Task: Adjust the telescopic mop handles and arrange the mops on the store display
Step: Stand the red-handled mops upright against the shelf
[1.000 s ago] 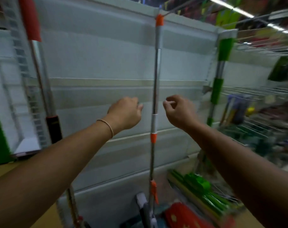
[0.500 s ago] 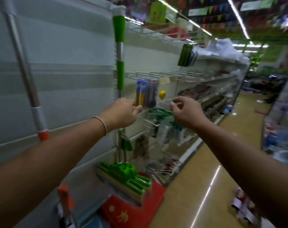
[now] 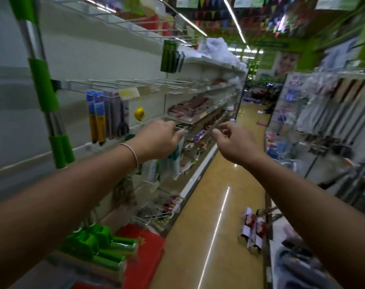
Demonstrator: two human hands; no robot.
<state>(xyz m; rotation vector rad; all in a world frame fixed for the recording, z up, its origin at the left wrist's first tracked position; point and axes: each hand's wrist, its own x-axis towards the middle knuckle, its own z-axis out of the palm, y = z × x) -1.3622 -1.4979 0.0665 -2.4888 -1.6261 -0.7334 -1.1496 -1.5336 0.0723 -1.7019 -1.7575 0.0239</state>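
Store aisle, glossy yellow floor [image 3: 208, 205] running away between two shelf runs; frame is motion-blurred, so detail is soft.

Nearest: both forearms reach forward at mid-frame. Left hand [image 3: 158, 140], thin bracelet [image 3: 130, 150] at the wrist, fingers loosely curled, holding nothing. Right hand [image 3: 235, 142] likewise empty, thumb and forefinger bent toward each other but nothing pinched between them. Neither touches a mop.

Low left: green mop head [image 3: 94, 245] on the floor beside a red box [image 3: 144, 253], against the shelf base. Its handle [image 3: 42, 84], steel tube with green grips, stands at far left, leaning against the white back panel [image 3: 94, 49]. Well apart from both hands, off to the left of them. Can't tell whether its telescopic lock is tight or how it's held at the top.

Behind the hands: wire hooks [image 3: 135, 84] with packaged tools, a yellow tape measure [image 3: 140, 113], then shelves of small packets. Some packets [image 3: 252, 226] lie on the floor further along, near the right-hand rack [image 3: 333, 101].

Risks, as I judge it:
- Mop looks only propped; with nobody holding it, a bump or a slip of the head on the glossy floor could send it sliding down the panel.
- Hands are near the wire hooks. A reach back toward the handle could snag the bracelet or knock the hanging stock.
- Head is aimed down the aisle, away from the mop, so a blind grab could miss the grip.
- Loose packets on the floor are a trip hazard.
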